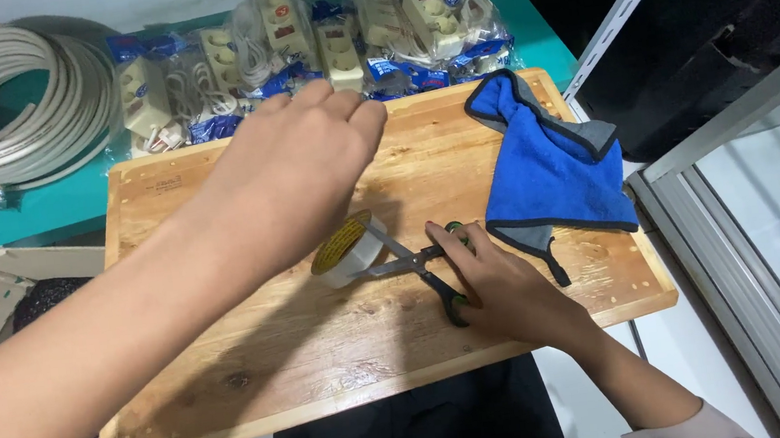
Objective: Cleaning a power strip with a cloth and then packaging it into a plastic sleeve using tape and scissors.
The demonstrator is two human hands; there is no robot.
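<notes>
Resting on a wooden board [260, 358], the right hand [503, 284] lies over the black handles of a pair of scissors [419, 269], its fingers curled around the loops and pressed onto them. The grey blades run out from that grip toward the left, their tips touching a roll of clear tape [347, 250] with a yellowish core that lies tilted on the board just beyond the fingertips. Whether the blades are parted or closed cannot be told, since the roll hides their ends.

Above the roll the left hand [302, 161] hangs in the air, reaching across from the left with its back to the camera and its fingers curled loosely downward; it holds nothing that can be seen, and whether the fingertips underneath are pinched together cannot be told.

To the right of the scissor grip, close by the knuckles, a blue cloth [548, 159] with grey edging lies crumpled on the board. Beyond the left hand, past the far edge of the board, bagged power strips [295, 45] lie in a row on a green table [51, 211], and a coil of white cable [1, 100] sits well off to the left of them.
</notes>
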